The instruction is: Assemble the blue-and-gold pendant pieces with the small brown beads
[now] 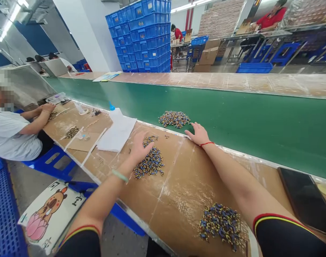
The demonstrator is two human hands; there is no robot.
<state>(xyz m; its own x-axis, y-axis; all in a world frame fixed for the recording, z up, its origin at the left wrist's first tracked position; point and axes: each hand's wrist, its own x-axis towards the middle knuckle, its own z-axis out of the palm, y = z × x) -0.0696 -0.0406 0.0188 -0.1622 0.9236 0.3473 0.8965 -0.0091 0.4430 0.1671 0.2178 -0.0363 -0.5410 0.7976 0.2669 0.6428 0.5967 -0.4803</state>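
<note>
My left hand (pixel 140 148), with a pale bangle at its wrist, is over the upper left side of a pile of small blue-and-yellow parts (pixel 151 162) on the brown worktop. Its thumb and fingers are apart. My right hand (pixel 198 134), a red string round its wrist, reaches to the edge of the green belt with fingers spread. Its fingertips are beside a second heap of small parts (pixel 174 119) lying on the belt. A third pile (pixel 220 225) sits on the worktop near me, below my right forearm.
White paper (pixel 117 132) and a blue-capped bottle (pixel 112 106) are left of my left hand. A dark tablet-like object (pixel 306 198) lies at the right. Another person (pixel 13 132) sits at the left. Stacked blue crates (pixel 149 35) stand beyond the green belt (pixel 245 114).
</note>
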